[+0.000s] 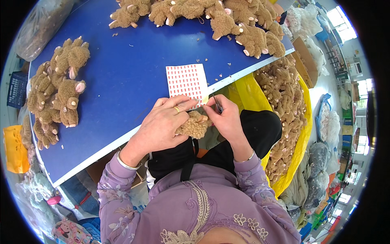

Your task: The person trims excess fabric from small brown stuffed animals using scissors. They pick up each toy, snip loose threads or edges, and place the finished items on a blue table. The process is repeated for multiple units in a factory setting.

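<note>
At the blue table's front edge, my left hand [162,122] is closed around a small curly brown plush toy [195,127]. Its fingertips reach onto the lower part of a white sticker sheet [187,79] printed with rows of small red marks. My right hand [227,120] pinches by the sheet's lower right corner, just right of the plush toy. A slim dark metal tool [218,104] is held in that hand; its exact kind does not show. The fingers cover part of the toy and part of the sheet's lower edge.
Brown plush toys lie in a pile [57,89] at the table's left and in another [235,20] along its far side. To the right, a yellow bag [302,138] is full of similar toys. The blue table [122,81] has a white edge.
</note>
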A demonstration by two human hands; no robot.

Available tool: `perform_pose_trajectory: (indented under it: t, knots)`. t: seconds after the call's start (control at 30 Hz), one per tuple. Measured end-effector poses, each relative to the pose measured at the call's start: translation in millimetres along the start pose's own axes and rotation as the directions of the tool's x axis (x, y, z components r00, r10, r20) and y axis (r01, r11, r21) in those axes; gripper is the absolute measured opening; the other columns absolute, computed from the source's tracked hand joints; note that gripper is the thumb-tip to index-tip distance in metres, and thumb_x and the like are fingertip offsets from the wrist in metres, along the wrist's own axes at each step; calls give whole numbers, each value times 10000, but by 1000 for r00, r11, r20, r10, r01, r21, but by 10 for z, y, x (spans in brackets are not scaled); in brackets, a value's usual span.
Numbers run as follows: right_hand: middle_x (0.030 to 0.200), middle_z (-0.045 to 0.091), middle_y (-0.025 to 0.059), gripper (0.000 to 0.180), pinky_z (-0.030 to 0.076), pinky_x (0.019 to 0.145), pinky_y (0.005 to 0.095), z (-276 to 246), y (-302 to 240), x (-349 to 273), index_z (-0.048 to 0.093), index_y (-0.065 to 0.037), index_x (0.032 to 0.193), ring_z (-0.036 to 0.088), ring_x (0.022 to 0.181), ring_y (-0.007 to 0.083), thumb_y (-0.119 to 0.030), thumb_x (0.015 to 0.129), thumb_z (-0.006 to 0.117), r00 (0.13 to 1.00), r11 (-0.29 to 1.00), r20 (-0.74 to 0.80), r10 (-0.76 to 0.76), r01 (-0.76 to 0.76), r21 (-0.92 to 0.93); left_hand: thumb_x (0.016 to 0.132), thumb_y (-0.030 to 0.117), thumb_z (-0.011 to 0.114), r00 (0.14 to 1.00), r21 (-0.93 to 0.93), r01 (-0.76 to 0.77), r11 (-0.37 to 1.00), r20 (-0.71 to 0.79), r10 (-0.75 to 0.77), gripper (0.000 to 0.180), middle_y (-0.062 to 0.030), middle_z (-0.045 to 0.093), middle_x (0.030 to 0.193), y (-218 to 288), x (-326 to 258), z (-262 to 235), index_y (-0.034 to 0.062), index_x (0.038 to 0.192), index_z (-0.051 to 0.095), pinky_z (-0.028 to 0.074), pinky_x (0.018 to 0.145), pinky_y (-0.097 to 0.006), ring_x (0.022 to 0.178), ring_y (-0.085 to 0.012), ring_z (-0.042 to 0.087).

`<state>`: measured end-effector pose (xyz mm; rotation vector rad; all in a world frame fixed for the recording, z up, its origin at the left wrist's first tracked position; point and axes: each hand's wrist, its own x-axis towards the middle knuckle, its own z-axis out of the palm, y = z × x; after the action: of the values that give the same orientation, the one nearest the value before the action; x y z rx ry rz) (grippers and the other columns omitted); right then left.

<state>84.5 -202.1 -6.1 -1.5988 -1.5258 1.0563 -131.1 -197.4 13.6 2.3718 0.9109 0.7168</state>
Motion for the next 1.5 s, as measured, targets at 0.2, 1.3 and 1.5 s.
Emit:
perform_pose_trajectory:
  t: [0.2, 1.3, 1.5]
  knots:
    - [783, 624, 25, 163, 393, 533, 224, 29, -31, -5, 593, 12, 943, 456, 577, 48, -56, 819, 673, 998, 1000, -49, -26, 27, 13, 561, 107, 718, 1000, 3, -4, 1000, -7, 4, 249, -108, 572, 1285, -7, -2, 3, 28, 690, 520, 384, 914, -424, 1218, -309, 487]
    - [753, 581, 4, 104, 418, 579, 221, -3, -72, -7, 592, 7, 897, 517, 663, 52, -39, 836, 663, 997, 991, -64, 40, -32, 127, 602, 123, 725, 996, 123, 58, 991, -70, -50, 220, -61, 567, 1290, 65, 54, 48, 19, 738, 587, 365, 944, -438, 1176, -291, 490]
    - [707, 519, -61, 96, 331, 507, 177, -18, 47, 27, 574, -33, 897, 414, 580, 2, -36, 845, 655, 995, 924, -42, 87, -65, 376, 602, 136, 734, 994, 125, 63, 990, -96, -51, 227, -60, 579, 1261, 75, 60, 58, 26, 737, 589, 373, 926, -434, 1146, -284, 497]
